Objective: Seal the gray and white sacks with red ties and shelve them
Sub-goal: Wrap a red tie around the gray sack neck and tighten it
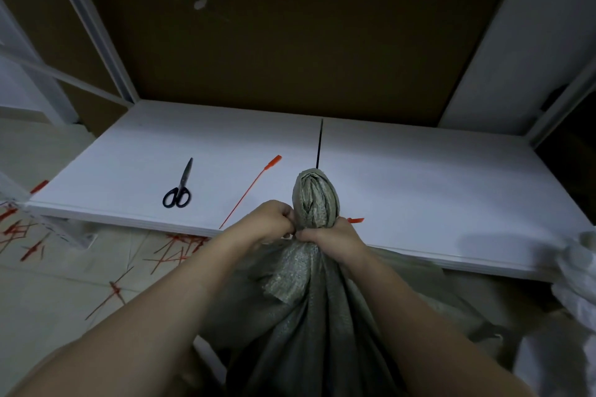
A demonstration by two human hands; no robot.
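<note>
Bare arms first, then two hands on the neck of a gray sack

Closest of all are the left arm [138, 325] and the right arm [429, 316], coming in from the bottom. Between them is the gray sack [306, 332], with its cloth pulled into long folds. It sits in front of the white shelf [435, 190], and its top leans over the shelf's front edge. What is inside the sack is hidden.

The left hand [274, 221] has its fingers curled tight and pinches the sack's neck from the left side. The right hand [330, 240] has its fingers curled round the same neck from the right side. The two hands are just beside each other. Above them the bunched top of the sack sticks up like a fat bud. The end of a red tie [355, 220] pokes out just beside the right hand. The rest of it is hidden, so I cannot tell if it is pulled tight.

A loose red tie [250, 192] lies slanted on the shelf, left of the sack, with one end at the front edge. Further left lie scissors [179, 187] with black handles and blades together. A thin dark line [319, 145] runs from the back of the shelf toward the sack's top.

Many red ties [174, 251] lie scattered on the pale floor [64, 293], left of the arms. A white sack [577, 287] shows at the right edge, blurry and only partly seen. A brown board [290, 42] stands behind the shelf
</note>
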